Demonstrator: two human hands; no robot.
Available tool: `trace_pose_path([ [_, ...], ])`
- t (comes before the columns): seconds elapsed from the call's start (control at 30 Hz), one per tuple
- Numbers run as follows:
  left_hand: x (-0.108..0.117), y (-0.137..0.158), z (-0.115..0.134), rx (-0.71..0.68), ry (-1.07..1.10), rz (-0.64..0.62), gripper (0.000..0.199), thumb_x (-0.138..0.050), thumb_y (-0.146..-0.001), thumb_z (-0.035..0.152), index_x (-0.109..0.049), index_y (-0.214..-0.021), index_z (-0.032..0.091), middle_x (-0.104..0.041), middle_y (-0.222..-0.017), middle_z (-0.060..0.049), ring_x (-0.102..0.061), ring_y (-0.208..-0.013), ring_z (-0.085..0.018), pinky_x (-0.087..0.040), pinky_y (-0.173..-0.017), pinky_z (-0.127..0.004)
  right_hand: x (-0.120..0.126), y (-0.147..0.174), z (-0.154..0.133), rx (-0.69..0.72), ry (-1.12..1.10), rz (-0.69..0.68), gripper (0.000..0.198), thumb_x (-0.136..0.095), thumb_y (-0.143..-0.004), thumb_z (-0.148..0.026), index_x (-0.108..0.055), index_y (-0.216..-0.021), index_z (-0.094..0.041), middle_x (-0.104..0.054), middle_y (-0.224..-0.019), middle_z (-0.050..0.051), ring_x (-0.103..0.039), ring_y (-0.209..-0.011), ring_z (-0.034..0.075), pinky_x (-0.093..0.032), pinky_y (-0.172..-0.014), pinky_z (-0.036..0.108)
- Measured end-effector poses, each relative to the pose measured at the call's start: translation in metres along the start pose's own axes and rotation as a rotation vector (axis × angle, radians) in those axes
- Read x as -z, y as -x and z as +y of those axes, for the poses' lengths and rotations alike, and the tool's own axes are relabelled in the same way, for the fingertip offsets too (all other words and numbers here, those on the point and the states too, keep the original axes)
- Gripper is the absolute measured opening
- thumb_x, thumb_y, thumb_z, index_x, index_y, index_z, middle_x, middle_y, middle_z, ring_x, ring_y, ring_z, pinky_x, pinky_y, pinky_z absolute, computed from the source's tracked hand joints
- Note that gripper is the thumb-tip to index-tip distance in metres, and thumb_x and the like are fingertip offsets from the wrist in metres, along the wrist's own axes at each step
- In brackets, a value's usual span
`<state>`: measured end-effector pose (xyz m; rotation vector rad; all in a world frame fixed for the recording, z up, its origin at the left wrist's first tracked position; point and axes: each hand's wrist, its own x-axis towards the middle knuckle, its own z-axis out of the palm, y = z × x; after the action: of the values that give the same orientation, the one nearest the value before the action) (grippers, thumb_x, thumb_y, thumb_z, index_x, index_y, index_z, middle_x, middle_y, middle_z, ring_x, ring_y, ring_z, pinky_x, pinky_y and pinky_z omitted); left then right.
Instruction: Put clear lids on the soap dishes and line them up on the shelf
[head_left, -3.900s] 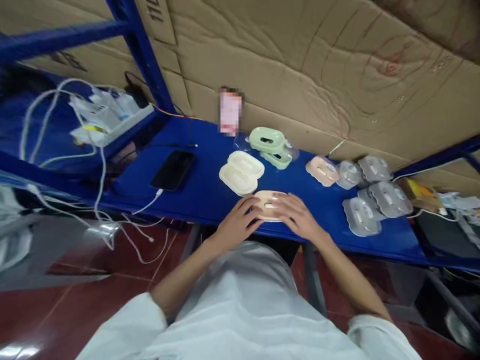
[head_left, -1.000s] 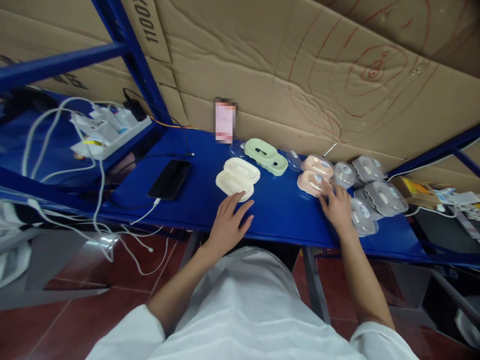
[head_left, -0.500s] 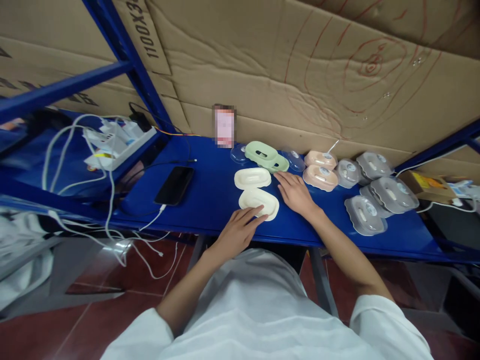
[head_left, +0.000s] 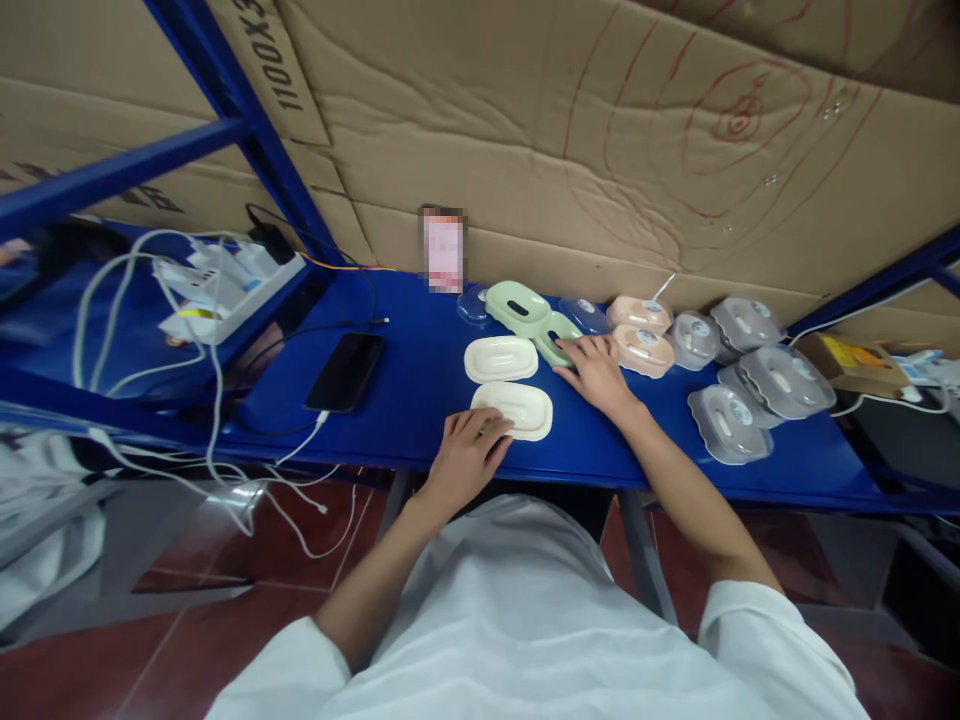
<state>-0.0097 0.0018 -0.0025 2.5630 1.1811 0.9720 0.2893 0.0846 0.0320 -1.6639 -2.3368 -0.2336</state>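
Lying near the front edge of the blue metal shelf (head_left: pixel 420 400), the cream oval plastic dish (head_left: pixel 514 410) sits under the fingertips of the left hand (head_left: pixel 465 452), whose fingers are loosely curled and slightly apart on its near rim, not closed around it. A second cream oval dish (head_left: pixel 501 358) lies just behind it. The right hand (head_left: pixel 592 368) rests flat, fingers spread, on the lower pale green oval dish (head_left: pixel 556 338), beside another green dish (head_left: pixel 517 304). Two peach dishes (head_left: pixel 642 332) stand just to its right, then grey lidded containers (head_left: pixel 750 375). A black phone (head_left: pixel 345 372) on a white cable lies well left.
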Motion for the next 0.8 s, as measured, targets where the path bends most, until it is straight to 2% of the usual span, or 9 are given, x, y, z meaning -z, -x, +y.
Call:
trace_pose_path([
  [0.1, -0.001, 0.001, -0.002, -0.049, 0.05, 0.007, 0.023, -0.06, -0.107, 0.021, -0.073, -0.127, 0.023, -0.073, -0.13, -0.011, -0.067, -0.124, -0.026, -0.051, -0.101, -0.041, 0.017, 0.01, -0.007, -0.003, -0.01, 0.009, 0.042, -0.054, -0.109, -0.046, -0.074, -0.135, -0.02, -0.074, -0.119, 0.015, -0.061, -0.119, 0.034, -0.041, -0.112, 0.054],
  [0.23, -0.004, 0.004, -0.006, -0.07, 0.088, 0.011, 0.023, -0.059, -0.108, 0.02, -0.072, -0.127, 0.022, -0.073, -0.131, -0.011, -0.068, -0.125, -0.025, -0.053, -0.101, -0.041, 0.034, 0.044, -0.008, -0.027, -0.055, 0.031, 0.039, -0.051, -0.11, -0.042, -0.074, -0.134, -0.02, -0.074, -0.127, 0.015, -0.063, -0.121, 0.032, -0.046, -0.105, 0.048],
  [0.37, -0.006, 0.005, -0.006, -0.072, 0.098, -0.024, 0.021, -0.06, -0.108, 0.022, -0.073, -0.124, 0.023, -0.075, -0.123, -0.009, -0.071, -0.116, -0.024, -0.054, -0.098, -0.041, 0.04, 0.082, -0.002, -0.092, -0.033, 0.038, 0.034, -0.053, -0.108, -0.033, -0.074, -0.13, -0.019, -0.075, -0.131, 0.014, -0.065, -0.126, 0.034, -0.046, -0.108, 0.053],
  [0.47, -0.007, 0.005, -0.006, -0.063, 0.093, -0.033, 0.022, -0.061, -0.108, 0.023, -0.073, -0.126, 0.025, -0.074, -0.125, -0.009, -0.071, -0.118, -0.025, -0.055, -0.1, -0.043, 0.042, 0.1, -0.001, -0.125, -0.136, 0.06, 0.032, -0.055, -0.109, -0.034, -0.072, -0.134, -0.022, -0.075, -0.135, 0.011, -0.067, -0.128, 0.033, -0.05, -0.109, 0.055],
  [0.53, -0.006, 0.005, -0.006, -0.023, 0.093, 0.001, 0.032, -0.064, -0.106, 0.026, -0.068, -0.138, 0.027, -0.066, -0.142, -0.013, -0.064, -0.134, -0.03, -0.055, -0.108, -0.048, 0.04, 0.106, -0.007, -0.089, -0.254, 0.057, 0.034, -0.055, -0.109, -0.035, -0.07, -0.138, -0.026, -0.073, -0.141, 0.009, -0.066, -0.133, 0.031, -0.052, -0.111, 0.055],
  [0.6, -0.005, 0.005, -0.007, 0.026, 0.113, 0.046, 0.051, -0.068, -0.104, 0.029, -0.056, -0.154, 0.029, -0.049, -0.163, -0.016, -0.05, -0.152, -0.034, -0.053, -0.115, -0.051, 0.034, 0.108, -0.019, -0.004, -0.362, 0.027, 0.036, -0.055, -0.11, -0.034, -0.068, -0.144, -0.03, -0.07, -0.146, 0.007, -0.063, -0.139, 0.029, -0.051, -0.118, 0.055],
  [0.7, -0.001, 0.004, -0.009, 0.02, 0.109, 0.069, 0.063, -0.069, -0.103, 0.031, -0.047, -0.162, 0.031, -0.03, -0.176, -0.016, -0.034, -0.163, -0.036, -0.047, -0.124, -0.056, 0.023, 0.104, -0.044, 0.147, -0.455, -0.006, 0.04, -0.054, -0.111, -0.028, -0.063, -0.15, -0.031, -0.069, -0.148, 0.006, -0.06, -0.144, 0.025, -0.049, -0.124, 0.053],
  [0.73, 0.0, 0.003, -0.011, 0.003, 0.078, 0.065, 0.059, -0.069, -0.103, 0.031, -0.05, -0.16, 0.031, -0.032, -0.177, -0.016, -0.034, -0.163, -0.037, -0.043, -0.126, -0.059, 0.019, 0.102, -0.052, 0.189, -0.462, -0.004, 0.042, -0.053, -0.111, -0.026, -0.062, -0.151, -0.03, -0.069, -0.149, 0.006, -0.059, -0.145, 0.025, -0.049, -0.125, 0.052],
  [0.8, 0.003, 0.004, -0.014, -0.025, -0.004, 0.045, 0.046, -0.068, -0.104, 0.031, -0.062, -0.149, 0.031, -0.046, -0.17, -0.014, -0.043, -0.159, -0.037, -0.035, -0.129, -0.067, 0.015, 0.098, -0.066, 0.255, -0.444, 0.014, 0.043, -0.05, -0.111, -0.023, -0.061, -0.152, -0.027, -0.069, -0.149, 0.008, -0.058, -0.147, 0.024, -0.049, -0.126, 0.052],
])
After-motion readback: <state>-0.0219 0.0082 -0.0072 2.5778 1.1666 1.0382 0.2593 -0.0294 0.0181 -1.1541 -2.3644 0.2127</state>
